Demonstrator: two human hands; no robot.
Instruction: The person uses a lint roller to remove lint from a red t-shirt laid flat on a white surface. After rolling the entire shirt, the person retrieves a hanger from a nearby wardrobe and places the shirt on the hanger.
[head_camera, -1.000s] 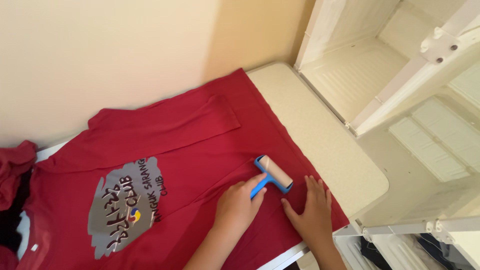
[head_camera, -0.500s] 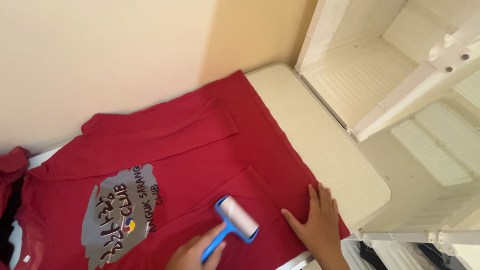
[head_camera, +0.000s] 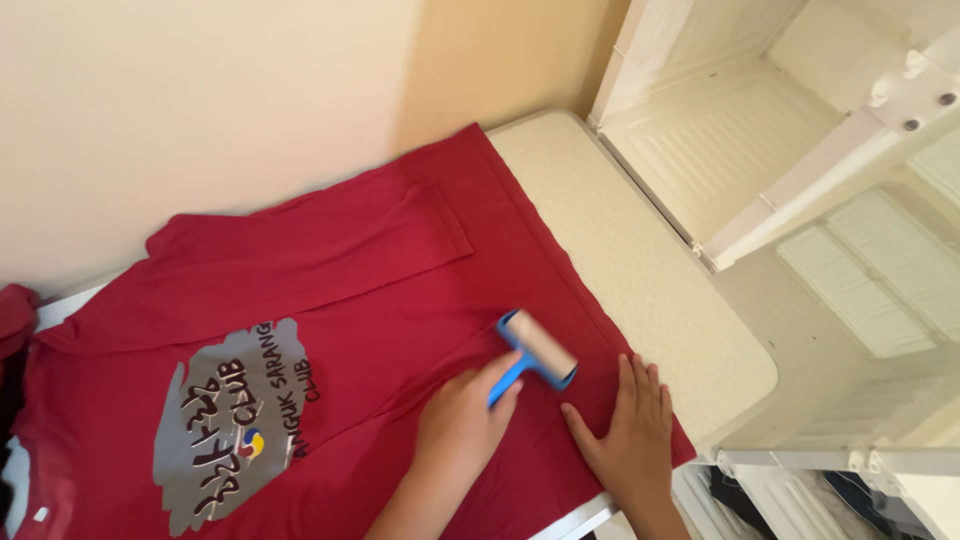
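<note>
Lint roller on a red shirt

The left hand (head_camera: 462, 420) grips the blue-handled lint roller (head_camera: 533, 353) (pale roll) on the red shirt (head_camera: 330, 290); the right hand (head_camera: 632, 440) lies flat, fingers spread, near the table (head_camera: 640, 270) edge.

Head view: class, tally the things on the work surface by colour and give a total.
Red: 2, the T-shirt and a bunched garment at the left edge
Blue: 1, the lint roller, held by the left hand
Total: 3

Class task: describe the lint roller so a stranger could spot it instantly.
Find the large red T-shirt spread flat on the tabletop. Near its lower right hem, the left hand holds a blue-handled lint roller with a pale sticky drum, the only blue thing on the red cloth.
</note>
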